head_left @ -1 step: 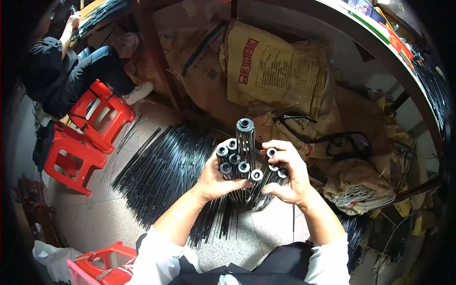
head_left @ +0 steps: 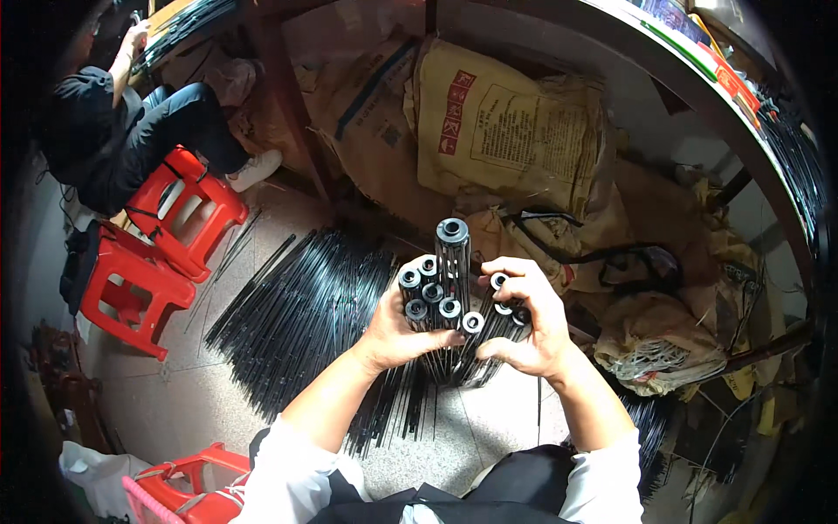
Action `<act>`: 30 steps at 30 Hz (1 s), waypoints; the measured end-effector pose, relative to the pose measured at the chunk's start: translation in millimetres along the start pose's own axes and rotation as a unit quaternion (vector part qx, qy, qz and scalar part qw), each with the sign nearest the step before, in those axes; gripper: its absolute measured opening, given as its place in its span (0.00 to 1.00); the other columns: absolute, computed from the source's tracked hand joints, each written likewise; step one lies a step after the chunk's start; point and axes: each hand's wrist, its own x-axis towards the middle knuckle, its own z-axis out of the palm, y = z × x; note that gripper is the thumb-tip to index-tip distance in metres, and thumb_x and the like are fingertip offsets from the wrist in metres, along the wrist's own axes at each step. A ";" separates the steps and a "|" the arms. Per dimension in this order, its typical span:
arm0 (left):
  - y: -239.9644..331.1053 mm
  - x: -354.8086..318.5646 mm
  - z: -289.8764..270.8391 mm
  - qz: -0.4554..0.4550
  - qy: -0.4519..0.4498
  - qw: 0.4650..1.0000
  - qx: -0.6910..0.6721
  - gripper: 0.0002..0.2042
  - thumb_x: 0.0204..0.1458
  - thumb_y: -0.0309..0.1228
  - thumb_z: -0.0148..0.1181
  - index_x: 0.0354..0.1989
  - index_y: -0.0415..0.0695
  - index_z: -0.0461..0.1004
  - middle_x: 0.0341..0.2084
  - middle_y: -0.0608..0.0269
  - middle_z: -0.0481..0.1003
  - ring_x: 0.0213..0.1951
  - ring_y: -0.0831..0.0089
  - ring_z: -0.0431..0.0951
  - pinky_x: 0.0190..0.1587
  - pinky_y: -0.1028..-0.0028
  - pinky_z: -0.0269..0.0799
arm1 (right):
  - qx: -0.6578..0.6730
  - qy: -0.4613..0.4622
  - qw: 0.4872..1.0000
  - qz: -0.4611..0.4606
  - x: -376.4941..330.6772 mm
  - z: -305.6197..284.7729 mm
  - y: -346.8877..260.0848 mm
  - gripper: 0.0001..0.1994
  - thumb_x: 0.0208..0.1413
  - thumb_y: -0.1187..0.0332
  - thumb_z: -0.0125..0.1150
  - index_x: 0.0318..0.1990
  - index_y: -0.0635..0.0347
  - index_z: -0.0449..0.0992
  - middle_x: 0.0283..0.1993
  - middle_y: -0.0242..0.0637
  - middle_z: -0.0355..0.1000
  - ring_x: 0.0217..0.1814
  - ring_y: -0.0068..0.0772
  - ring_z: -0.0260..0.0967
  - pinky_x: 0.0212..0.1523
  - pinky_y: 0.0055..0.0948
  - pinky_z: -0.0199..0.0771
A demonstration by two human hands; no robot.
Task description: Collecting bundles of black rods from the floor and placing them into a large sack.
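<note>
Left hand (head_left: 393, 336) clenched around a bundle of black tubes (head_left: 439, 301), ends up so they stay gathered (one sticks out taller). Right hand (head_left: 528, 323) just beside the bundle, pinching more tubes. Below the bundle: floor pile of black rods (head_left: 297, 314).

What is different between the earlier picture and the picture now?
Nothing visibly changed. The left hand holds the bundle of black tubes as before, with one tube standing higher than the rest, and the right hand grips a few tubes beside it. The rods on the floor and the red stools lie the same.
</note>
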 end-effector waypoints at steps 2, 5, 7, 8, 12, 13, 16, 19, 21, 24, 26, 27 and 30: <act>-0.2 -0.6 2.6 0.001 -0.001 1.000 -0.016 0.40 0.33 0.25 0.77 0.58 0.41 0.60 0.48 0.63 0.70 0.51 0.73 0.71 0.56 0.70 0.67 | -0.025 0.001 1.000 0.018 3.2 3.1 -11.8 0.33 0.32 0.50 0.78 0.39 0.61 0.66 0.51 0.47 0.67 0.47 0.40 0.70 0.48 0.36 0.70; -6.2 -4.6 4.9 0.006 0.000 0.999 -0.041 0.39 0.35 0.28 0.77 0.58 0.40 0.61 0.50 0.60 0.69 0.53 0.72 0.69 0.58 0.69 0.65 | -0.076 0.007 0.996 0.038 9.7 10.7 -32.9 0.34 0.30 0.52 0.80 0.40 0.61 0.66 0.47 0.46 0.68 0.44 0.38 0.70 0.46 0.33 0.71; -9.3 -2.8 9.7 0.069 -0.008 0.997 -0.032 0.38 0.35 0.30 0.77 0.57 0.40 0.62 0.51 0.60 0.69 0.53 0.72 0.69 0.58 0.69 0.65 | -0.139 0.006 0.983 0.119 14.2 13.7 -46.6 0.34 0.30 0.54 0.81 0.42 0.62 0.66 0.43 0.45 0.69 0.41 0.39 0.71 0.44 0.31 0.72; -5.3 -3.1 13.9 0.044 -0.010 0.998 -0.042 0.39 0.35 0.31 0.77 0.58 0.39 0.62 0.50 0.60 0.69 0.53 0.71 0.69 0.58 0.69 0.65 | -0.186 0.023 0.979 0.075 14.2 13.9 -46.7 0.32 0.37 0.56 0.76 0.46 0.65 0.66 0.40 0.44 0.69 0.38 0.40 0.72 0.39 0.32 0.74; -14.4 -4.9 5.0 0.087 -0.007 0.996 -0.008 0.41 0.35 0.30 0.77 0.59 0.39 0.60 0.49 0.61 0.70 0.52 0.72 0.71 0.57 0.70 0.66 | -0.157 0.015 0.982 0.104 8.5 15.2 -47.3 0.32 0.41 0.68 0.71 0.53 0.69 0.61 0.41 0.45 0.68 0.41 0.39 0.71 0.45 0.32 0.72; -11.0 -5.0 5.4 0.080 -0.017 0.996 -0.028 0.41 0.35 0.29 0.77 0.60 0.39 0.59 0.49 0.61 0.70 0.52 0.72 0.71 0.57 0.70 0.66 | -0.157 0.015 0.982 0.103 10.1 13.0 -49.3 0.32 0.41 0.68 0.71 0.53 0.69 0.61 0.41 0.45 0.68 0.41 0.39 0.71 0.45 0.32 0.72; -6.3 -5.3 4.2 0.066 -0.032 0.997 -0.039 0.42 0.36 0.28 0.77 0.61 0.40 0.57 0.50 0.62 0.70 0.52 0.73 0.70 0.58 0.70 0.66 | -0.059 -0.020 0.993 0.100 18.4 4.6 -45.7 0.34 0.44 0.69 0.67 0.60 0.71 0.61 0.48 0.48 0.70 0.48 0.41 0.71 0.51 0.34 0.70; -6.4 -6.2 4.6 0.070 -0.029 0.997 -0.024 0.42 0.35 0.28 0.77 0.61 0.40 0.58 0.50 0.62 0.70 0.52 0.73 0.70 0.57 0.71 0.66 | -0.061 -0.076 0.995 0.025 24.0 -1.0 -34.0 0.28 0.44 0.70 0.66 0.55 0.69 0.68 0.49 0.46 0.71 0.49 0.39 0.71 0.52 0.34 0.70; -7.9 -5.1 3.1 0.088 -0.012 0.996 0.031 0.41 0.35 0.28 0.77 0.60 0.40 0.60 0.49 0.62 0.70 0.51 0.74 0.71 0.56 0.71 0.67 | -0.039 -0.090 0.992 0.073 26.1 -3.7 -34.6 0.24 0.43 0.70 0.66 0.51 0.65 0.73 0.48 0.44 0.73 0.48 0.39 0.72 0.51 0.33 0.70; -1.2 -6.5 3.9 0.089 -0.013 0.995 0.038 0.39 0.34 0.27 0.77 0.58 0.40 0.62 0.49 0.61 0.70 0.50 0.74 0.71 0.55 0.72 0.67 | -0.016 -0.095 0.993 0.067 28.7 -6.6 -33.9 0.21 0.42 0.70 0.67 0.48 0.62 0.76 0.43 0.41 0.75 0.44 0.37 0.72 0.48 0.31 0.71; 0.5 -7.0 6.7 0.111 0.003 0.993 0.027 0.36 0.35 0.27 0.77 0.55 0.40 0.65 0.45 0.63 0.73 0.48 0.75 0.73 0.53 0.73 0.68 | -0.021 -0.098 0.992 0.077 28.0 -7.2 -34.4 0.20 0.43 0.71 0.67 0.47 0.62 0.76 0.42 0.41 0.75 0.44 0.36 0.72 0.47 0.31 0.71; 2.2 -8.0 6.2 0.111 0.003 0.993 0.027 0.36 0.35 0.27 0.77 0.55 0.40 0.65 0.45 0.63 0.73 0.48 0.75 0.73 0.53 0.73 0.68 | -0.026 -0.100 0.991 0.087 27.4 -7.6 -34.3 0.19 0.44 0.71 0.66 0.47 0.62 0.76 0.41 0.40 0.75 0.43 0.36 0.72 0.47 0.31 0.71; 8.7 -9.0 9.3 0.049 -0.007 0.999 0.022 0.24 0.41 0.19 0.69 0.49 0.40 0.69 0.41 0.66 0.74 0.45 0.76 0.74 0.52 0.73 0.69 | -0.046 -0.087 0.994 0.049 23.5 -10.9 -26.6 0.17 0.45 0.73 0.64 0.46 0.61 0.76 0.40 0.39 0.75 0.42 0.36 0.72 0.47 0.31 0.71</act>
